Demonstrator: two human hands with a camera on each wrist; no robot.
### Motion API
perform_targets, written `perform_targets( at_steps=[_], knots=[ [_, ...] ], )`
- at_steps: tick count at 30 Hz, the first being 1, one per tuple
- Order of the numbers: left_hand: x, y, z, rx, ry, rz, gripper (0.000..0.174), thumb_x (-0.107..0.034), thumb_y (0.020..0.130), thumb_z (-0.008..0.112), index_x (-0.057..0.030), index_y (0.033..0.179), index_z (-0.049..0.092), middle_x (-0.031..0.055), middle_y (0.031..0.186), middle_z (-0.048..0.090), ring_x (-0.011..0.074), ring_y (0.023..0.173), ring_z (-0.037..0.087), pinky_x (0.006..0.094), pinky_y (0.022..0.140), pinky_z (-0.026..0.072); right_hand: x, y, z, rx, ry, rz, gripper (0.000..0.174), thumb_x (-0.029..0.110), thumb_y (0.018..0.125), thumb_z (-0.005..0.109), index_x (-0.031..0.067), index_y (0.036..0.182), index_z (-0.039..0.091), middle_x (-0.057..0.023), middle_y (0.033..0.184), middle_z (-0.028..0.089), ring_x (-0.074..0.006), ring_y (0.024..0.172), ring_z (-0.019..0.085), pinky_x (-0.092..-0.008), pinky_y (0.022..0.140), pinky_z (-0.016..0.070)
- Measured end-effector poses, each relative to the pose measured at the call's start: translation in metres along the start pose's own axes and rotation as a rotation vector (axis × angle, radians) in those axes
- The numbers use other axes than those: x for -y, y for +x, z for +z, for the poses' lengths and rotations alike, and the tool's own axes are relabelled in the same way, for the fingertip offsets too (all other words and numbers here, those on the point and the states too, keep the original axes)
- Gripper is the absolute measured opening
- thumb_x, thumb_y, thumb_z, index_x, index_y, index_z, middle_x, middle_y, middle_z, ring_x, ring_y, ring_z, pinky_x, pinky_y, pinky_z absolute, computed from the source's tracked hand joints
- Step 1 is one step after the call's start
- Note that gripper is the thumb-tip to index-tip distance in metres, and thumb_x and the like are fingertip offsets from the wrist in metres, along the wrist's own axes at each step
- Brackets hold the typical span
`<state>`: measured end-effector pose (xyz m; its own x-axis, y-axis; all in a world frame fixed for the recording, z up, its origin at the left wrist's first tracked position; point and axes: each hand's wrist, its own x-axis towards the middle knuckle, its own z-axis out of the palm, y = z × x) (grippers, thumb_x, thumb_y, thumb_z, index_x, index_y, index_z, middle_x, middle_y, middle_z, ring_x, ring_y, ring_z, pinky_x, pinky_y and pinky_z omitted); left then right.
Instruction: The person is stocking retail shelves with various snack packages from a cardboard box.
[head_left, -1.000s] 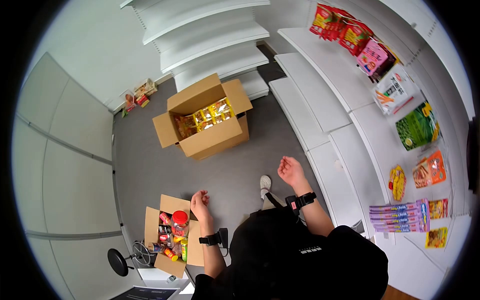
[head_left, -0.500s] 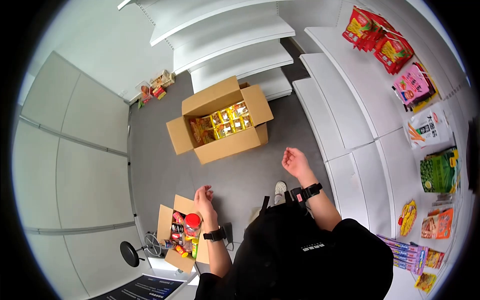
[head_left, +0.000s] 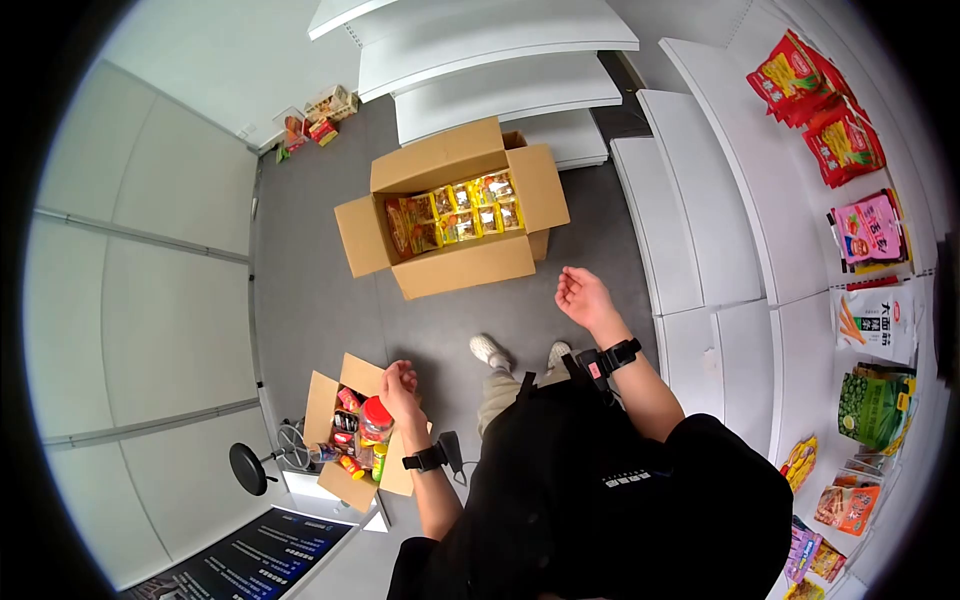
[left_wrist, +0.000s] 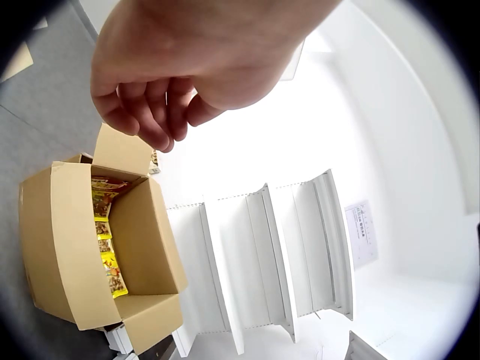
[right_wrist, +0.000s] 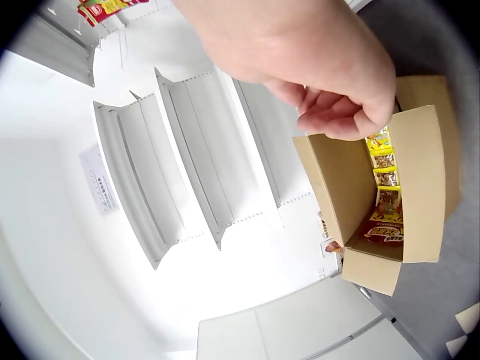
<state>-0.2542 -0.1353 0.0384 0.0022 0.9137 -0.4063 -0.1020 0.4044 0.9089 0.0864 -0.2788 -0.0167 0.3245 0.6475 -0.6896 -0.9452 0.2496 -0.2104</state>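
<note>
My left hand (head_left: 401,390) hangs loosely curled and holds nothing, beside an open carton (head_left: 360,372) with a red-lidded jar (head_left: 376,418) and other packaged goods. In the left wrist view the left fingers (left_wrist: 154,112) droop with nothing in them. My right hand (head_left: 584,297) is also loosely curled and holds nothing; it is nearest to a larger open cardboard box (head_left: 465,275). Yellow snack packets (head_left: 460,212) stand in rows inside that box. From the right wrist, the relaxed right fingers (right_wrist: 330,116) overlap the box's edge.
White shelves (head_left: 500,40) stand behind the large box, and more shelving (head_left: 690,240) runs along the right with hanging snack bags (head_left: 845,145). A stool-like black disc (head_left: 248,469) and a dark screen (head_left: 250,560) are at lower left. Small goods (head_left: 325,115) lie by the far wall.
The head view has turned and come closer to the large box, and a second shoe now shows. Both hands stay loosely curled and hold nothing.
</note>
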Motion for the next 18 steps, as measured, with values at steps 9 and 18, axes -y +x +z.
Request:
perform_targets(
  at_steps=[9, 18],
  knots=[
    [-0.015, 0.095, 0.004, 0.071, -0.016, -0.072, 0.02, -0.019, 0.091, 0.052, -0.0022, 0.093, 0.062, 0.0043, 0.087, 0.064, 0.0077, 0.068, 0.054, 0.0204, 0.061, 0.0421, -0.021, 0.045, 0.061, -0.049, 0.023, -0.02, 0.01, 0.014, 0.086, 0.058, 0.005, 0.09, 0.058, -0.0029, 0.083, 0.058, -0.014, 0.075, 0.053, -0.0279, 0.069, 0.0467],
    [-0.064, 0.231, 0.015, 0.191, 0.189, -0.111, 0.024, -0.025, 0.089, 0.054, -0.0057, 0.1, 0.063, 0.0038, 0.098, 0.065, 0.0116, 0.079, 0.056, 0.0251, 0.07, 0.0423, -0.072, 0.104, 0.141, -0.097, -0.006, -0.03, 0.01, 0.014, 0.087, 0.058, 0.005, 0.09, 0.058, -0.0026, 0.084, 0.058, -0.0139, 0.077, 0.054, -0.028, 0.07, 0.0464]
  ],
)
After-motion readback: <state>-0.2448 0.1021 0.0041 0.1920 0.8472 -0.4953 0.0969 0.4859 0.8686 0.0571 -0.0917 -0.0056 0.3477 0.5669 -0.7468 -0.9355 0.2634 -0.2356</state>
